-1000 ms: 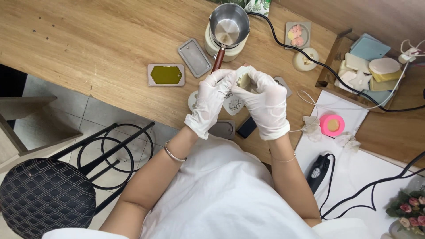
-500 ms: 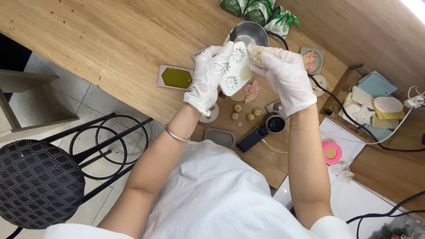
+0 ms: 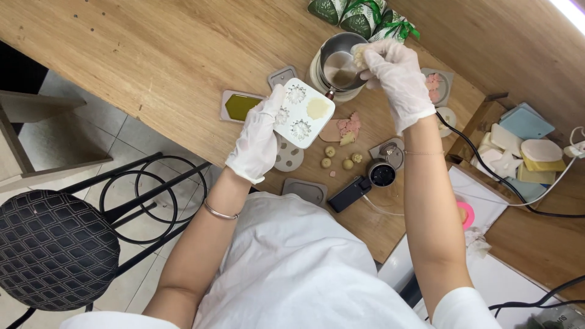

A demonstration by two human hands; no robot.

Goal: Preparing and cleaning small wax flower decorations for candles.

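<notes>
My left hand (image 3: 257,137), in a white glove, holds a white square mould (image 3: 303,112) with flower-shaped cavities above the wooden table (image 3: 152,61); one cavity holds a pale yellow piece. My right hand (image 3: 397,78), also gloved, pinches a small pale yellow lump (image 3: 359,56) over the rim of a small metal pot (image 3: 339,63) that stands on a white base. Below the mould lie small round beige pieces (image 3: 340,159) and pink and yellow crumbs (image 3: 348,128) on a small board.
A grey mould with olive-green filling (image 3: 239,106), other grey moulds (image 3: 304,190), a black device (image 3: 349,193), a round metal cup (image 3: 383,172), a wooden box of pastel soap bars (image 3: 518,143), black cables (image 3: 487,176), green wrapped parcels (image 3: 359,15) and a black stool (image 3: 52,250).
My right hand has moved away from the mould up to the pot with the pale lump in its fingers. My left hand has lowered and tilted the mould flatter.
</notes>
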